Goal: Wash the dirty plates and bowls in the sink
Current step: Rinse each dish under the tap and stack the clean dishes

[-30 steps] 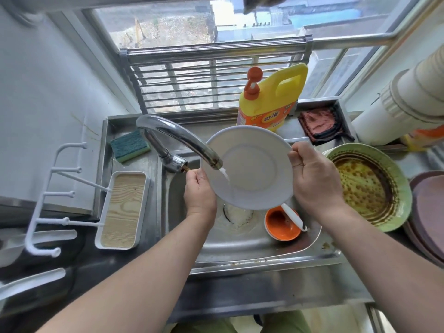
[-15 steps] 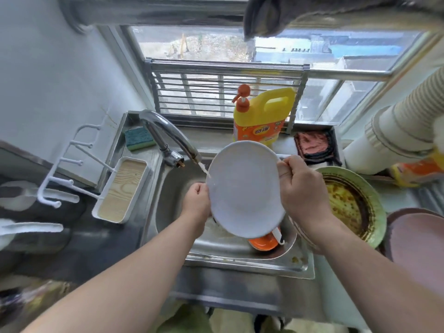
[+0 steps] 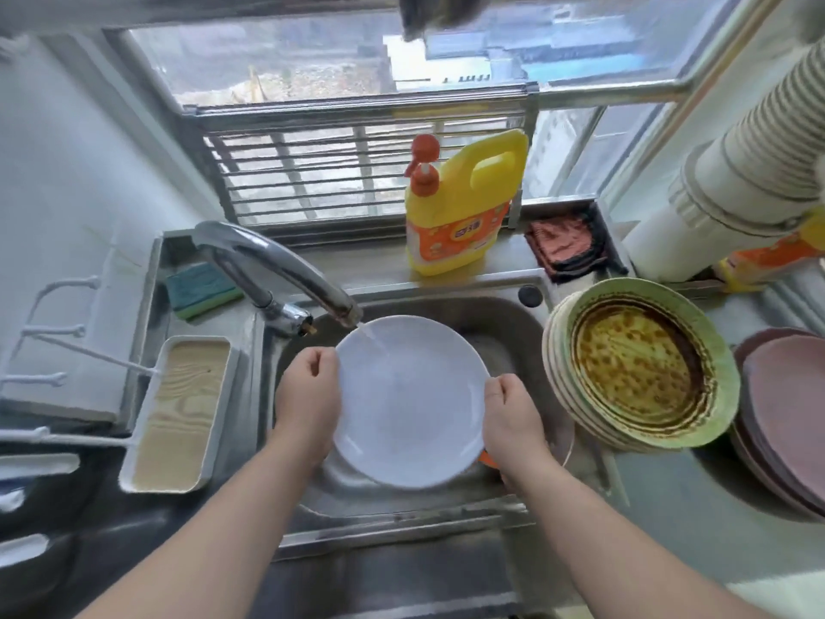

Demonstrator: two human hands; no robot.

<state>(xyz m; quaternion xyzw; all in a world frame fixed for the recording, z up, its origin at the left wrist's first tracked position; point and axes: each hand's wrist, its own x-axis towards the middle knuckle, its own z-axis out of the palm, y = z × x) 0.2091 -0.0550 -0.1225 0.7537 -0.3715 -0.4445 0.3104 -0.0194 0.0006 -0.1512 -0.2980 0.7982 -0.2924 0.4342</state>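
Observation:
I hold a white plate (image 3: 408,402) over the steel sink (image 3: 504,323), face up and nearly level. My left hand (image 3: 308,399) grips its left rim and my right hand (image 3: 511,417) grips its right rim. A thin stream of water from the chrome tap (image 3: 285,270) falls on the plate's far left edge. An orange bowl (image 3: 486,460) shows only as a sliver under my right hand. A stack of green plates (image 3: 638,368), the top one stained brown, stands on the counter right of the sink. Pink plates (image 3: 790,413) lie stacked farther right.
A yellow detergent bottle (image 3: 464,207) stands on the sill behind the sink. A green sponge (image 3: 203,290) lies left of the tap, near a white tray with a wood-grain base (image 3: 178,413). A red cloth (image 3: 564,243) sits in a holder at the back right.
The plate has tipped from upright to nearly flat and come lower over the sink. My right hand slid from the top right rim to the right rim. The camera now looks more steeply down.

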